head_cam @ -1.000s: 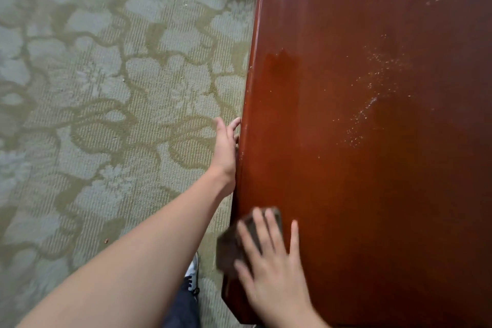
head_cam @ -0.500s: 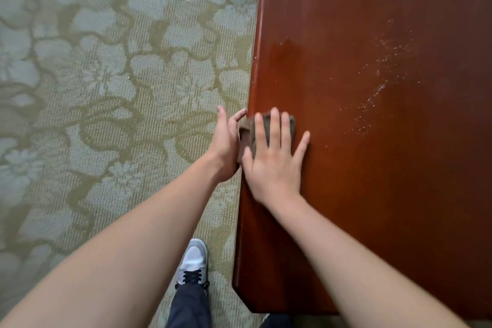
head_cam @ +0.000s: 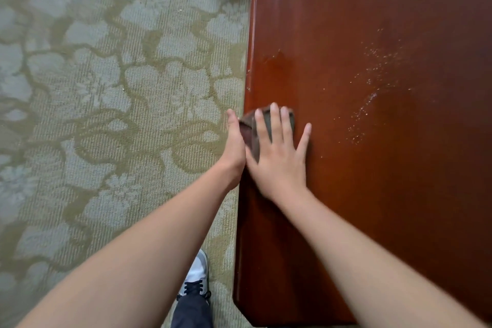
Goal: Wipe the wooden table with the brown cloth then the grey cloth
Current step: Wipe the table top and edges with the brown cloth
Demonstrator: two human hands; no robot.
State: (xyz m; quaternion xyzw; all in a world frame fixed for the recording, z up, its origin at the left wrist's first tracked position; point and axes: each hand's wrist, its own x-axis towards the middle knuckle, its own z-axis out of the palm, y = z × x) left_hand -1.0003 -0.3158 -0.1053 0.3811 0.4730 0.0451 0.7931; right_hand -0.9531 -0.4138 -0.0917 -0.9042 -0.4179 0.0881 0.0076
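Brown cloth (head_cam: 249, 129) sits at the left edge of the wooden bench (head_cam: 372, 208), in the middle of the frame, mostly hidden under a palm.

The left half of the frame is patterned green carpet (head_cam: 106, 114). At the lower centre a white shoe (head_cam: 198, 273) and a dark trouser leg (head_cam: 191, 311) stand beside the bench's corner. The left hand (head_cam: 235, 146) is held edge-on against the side of the bench, fingers straight and together, just beside the cloth and holding nothing. It looks placed to catch whatever is swept off. The right hand (head_cam: 277, 157) lies flat on the brown cloth with its fingers spread, pressing it onto the wood rather than gripping it. Further right, in the upper right of the frame, a trail of pale specks (head_cam: 372, 93) is scattered across the dark red top, well apart from the cloth.

The task seems to be in its first stage. The brown-cloth wipe is under way along the left edge, and the specked area on the right looks unwiped. The grey cloth is not in view, so that second pass appears not yet begun.
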